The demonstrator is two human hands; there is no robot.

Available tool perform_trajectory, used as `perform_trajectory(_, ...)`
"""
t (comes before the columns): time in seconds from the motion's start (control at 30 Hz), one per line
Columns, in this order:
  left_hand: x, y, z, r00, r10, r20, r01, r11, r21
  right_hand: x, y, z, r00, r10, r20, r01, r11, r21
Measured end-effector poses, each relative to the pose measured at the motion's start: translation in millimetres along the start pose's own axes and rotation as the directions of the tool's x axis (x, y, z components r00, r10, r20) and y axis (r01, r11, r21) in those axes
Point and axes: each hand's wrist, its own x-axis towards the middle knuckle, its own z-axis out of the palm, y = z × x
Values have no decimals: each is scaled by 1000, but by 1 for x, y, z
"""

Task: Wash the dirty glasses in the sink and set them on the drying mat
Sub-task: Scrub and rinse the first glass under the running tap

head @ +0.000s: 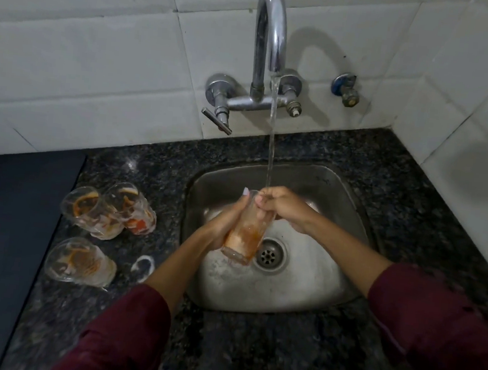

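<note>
Glass (245, 232), smeared orange inside, is held tilted over the steel sink (310, 283), its mouth under the water stream (271, 145) from the faucet (271, 23). The left hand (223, 227) has its fingers wrapped around the body, and the right hand (282, 206) has its fingers curled at the rim. Three dirty glasses (109, 210) lie on the dark worktop (265, 351) left of the sink, beside a dark mat (8, 236).
</note>
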Motion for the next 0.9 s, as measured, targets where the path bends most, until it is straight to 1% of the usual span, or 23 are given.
perform_trajectory(0.03, 0, -2, 2, 997, -19, 69, 21, 1000, -20, -1, 1, -1, 997, 79, 12, -79, 996, 42)
perform_trajectory(0.1, -2, -8, 4, 987, -55, 153, 65, 996, -63, -3, 6, -4, 976, 213, 48, -217, 972, 90)
perform_trajectory(0.17, -4, -10, 7, 976, -102, 193, 121, 989, -84, -4, 12, -5, 957, 280, 73, -285, 954, 88)
perform_trajectory(0.23, -8, -8, 12, 965, -147, 219, 176, 977, -121, -3, 17, -5, 944, 327, 50, -331, 940, 79)
perform_trajectory(0.33, -10, -6, 19, 941, -225, 252, 283, 933, -223, -2, 22, -4, 927, 376, -14, -371, 919, 130)
perform_trajectory(0.37, -9, -6, 19, 939, -243, 244, 305, 916, -260, -2, 23, -5, 924, 383, -28, -375, 916, 141)
perform_trajectory(0.5, -5, -7, 17, 943, -239, 233, 308, 890, -336, -5, 25, -6, 921, 386, -46, -372, 911, 178)
perform_trajectory(0.57, 1, -11, 12, 948, -245, 205, 306, 879, -366, -7, 25, -7, 922, 385, -45, -369, 907, 205)
perform_trajectory(0.63, 5, -15, 9, 942, -263, 207, 322, 879, -352, -8, 27, -8, 921, 387, -38, -370, 902, 220)
perform_trajectory(0.7, 3, -15, 8, 942, -253, 222, 316, 889, -331, -9, 27, -9, 926, 376, -47, -358, 910, 209)
perform_trajectory(0.77, -4, -12, 11, 954, -184, 236, 248, 927, -280, -9, 26, -10, 944, 322, -73, -304, 934, 187)
perform_trajectory(0.83, -12, -8, 12, 972, -105, 210, 132, 984, -122, -12, 19, -14, 981, 167, -94, -154, 979, 135)
perform_trajectory(0.9, -14, -5, 9, 989, 32, 147, -41, 998, 57, -18, 7, -18, 997, -30, -66, 34, 998, 56)
